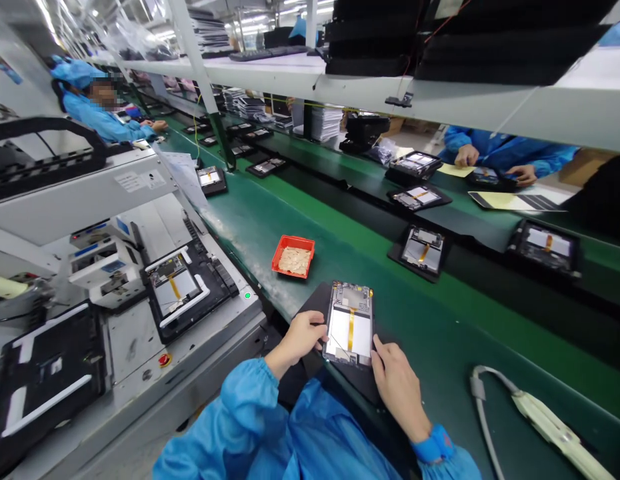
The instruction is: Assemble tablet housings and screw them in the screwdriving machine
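The left hand pinches the left edge of an open tablet, a flat rectangle with a silvery inside and one orange ribbon strip; the right hand presses fingertips on its lower right corner. The tablet lies between both hands on a matte black pad. Just beyond the left hand sits one square red tray of pale, crumbly bits on the green belt.
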A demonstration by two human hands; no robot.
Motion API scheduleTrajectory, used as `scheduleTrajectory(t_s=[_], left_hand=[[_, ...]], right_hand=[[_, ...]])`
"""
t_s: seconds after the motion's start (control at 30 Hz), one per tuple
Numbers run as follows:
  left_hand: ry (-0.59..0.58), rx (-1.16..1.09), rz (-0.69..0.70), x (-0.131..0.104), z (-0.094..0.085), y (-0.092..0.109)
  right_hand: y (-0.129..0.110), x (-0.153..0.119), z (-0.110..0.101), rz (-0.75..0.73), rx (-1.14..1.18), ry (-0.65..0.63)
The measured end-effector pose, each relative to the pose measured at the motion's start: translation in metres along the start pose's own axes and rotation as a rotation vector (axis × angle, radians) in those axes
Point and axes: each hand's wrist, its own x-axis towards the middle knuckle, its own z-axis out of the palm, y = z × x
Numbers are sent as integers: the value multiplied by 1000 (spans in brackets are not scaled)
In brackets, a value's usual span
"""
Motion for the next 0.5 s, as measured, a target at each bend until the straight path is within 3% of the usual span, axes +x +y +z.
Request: scheduleTrajectory(t_s=[0.1, 0.27, 0.37, 0.5], left_hand=[[-28, -73, -80, 9, 4, 7], [-45, -48, -30, 9, 13, 6], [-12, -46, 1, 3, 9, 2], [-58, -76, -30, 5, 0, 1]], right_hand=[[0, 2, -1, 0, -1, 11], [1, 2, -2, 0, 26, 33], [1, 1, -2, -18, 37, 55], [-1, 2, -2, 6, 25, 20]])
